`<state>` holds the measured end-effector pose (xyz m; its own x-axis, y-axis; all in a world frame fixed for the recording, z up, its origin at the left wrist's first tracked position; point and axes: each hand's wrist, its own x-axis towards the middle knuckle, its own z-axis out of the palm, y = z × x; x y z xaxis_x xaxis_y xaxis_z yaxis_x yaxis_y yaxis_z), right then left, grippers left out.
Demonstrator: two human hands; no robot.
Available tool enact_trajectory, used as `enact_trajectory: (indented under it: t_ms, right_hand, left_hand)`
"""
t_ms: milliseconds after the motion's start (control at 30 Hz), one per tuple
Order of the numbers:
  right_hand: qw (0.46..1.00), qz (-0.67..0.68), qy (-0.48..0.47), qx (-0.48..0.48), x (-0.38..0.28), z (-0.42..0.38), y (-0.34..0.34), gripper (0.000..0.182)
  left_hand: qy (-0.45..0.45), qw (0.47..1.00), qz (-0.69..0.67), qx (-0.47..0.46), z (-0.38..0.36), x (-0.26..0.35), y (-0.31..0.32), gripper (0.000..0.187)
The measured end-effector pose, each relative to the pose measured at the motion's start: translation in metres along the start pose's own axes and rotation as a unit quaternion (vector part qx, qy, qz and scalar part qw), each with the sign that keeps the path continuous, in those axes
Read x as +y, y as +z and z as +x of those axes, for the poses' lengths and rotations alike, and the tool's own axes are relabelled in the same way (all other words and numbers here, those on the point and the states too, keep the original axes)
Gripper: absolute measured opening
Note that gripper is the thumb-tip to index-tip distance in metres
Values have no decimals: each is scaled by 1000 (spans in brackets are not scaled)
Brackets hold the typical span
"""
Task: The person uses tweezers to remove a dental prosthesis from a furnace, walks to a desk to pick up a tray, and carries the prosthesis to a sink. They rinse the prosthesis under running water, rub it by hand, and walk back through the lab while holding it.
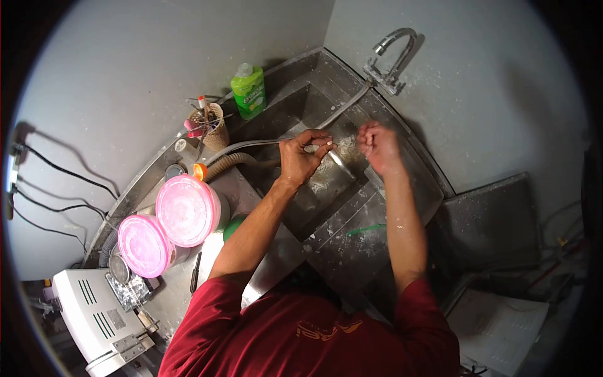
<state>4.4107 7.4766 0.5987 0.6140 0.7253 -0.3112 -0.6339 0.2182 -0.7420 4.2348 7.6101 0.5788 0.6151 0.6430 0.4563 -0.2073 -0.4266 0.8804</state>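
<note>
Above the sink basin [295,217], my left hand [300,158] is closed in a pinch, thumb against fingers. From its fingertips a slim silvery metal tool [342,166] slants down over the basin; its exact kind does not show. To the right, my right hand [380,148] is raised near the basin's far right side, fingers curled and smeared by motion. Whitish residue [320,184] lies in the basin below the hands. A grey hose [251,144] runs behind my left hand toward the faucet [394,63].
A green detergent bottle [249,94] stands on the left ledge beside a cup of tools [217,132]. Two pink-lidded tubs [186,210] and a black pen [196,271] sit left of my left arm. A white machine [100,317] is at lower left. A green strip [366,230] lies on the counter.
</note>
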Motion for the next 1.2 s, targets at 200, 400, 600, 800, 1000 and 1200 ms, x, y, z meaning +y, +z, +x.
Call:
enact_trajectory:
  t_ms: [200, 400, 600, 800, 1000, 1200]
  right_hand:
    - [887, -382, -259, -17, 52, -45, 30, 14]
    - [867, -426, -258, 10, 57, -60, 27, 18]
    - [880, -377, -289, -17, 58, -61, 26, 17]
    - [888, -356, -292, -19, 57, -63, 28, 16]
    - [859, -390, -329, -38, 53, -68, 36, 16]
    - [816, -440, -371, -58, 48, -80, 50, 18]
  left_hand:
    - [17, 998, 58, -16, -6, 4, 5, 28]
    - [126, 989, 82, -9, -9, 7, 1, 34]
    - [153, 987, 50, 6, -8, 22, -1, 35]
    - [-9, 999, -47, -25, -12, 27, -3, 24]
    - [-182, 943, -263, -90, -19, 26, -8, 10]
    - [-230, 905, -342, -107, -22, 18, -8, 9]
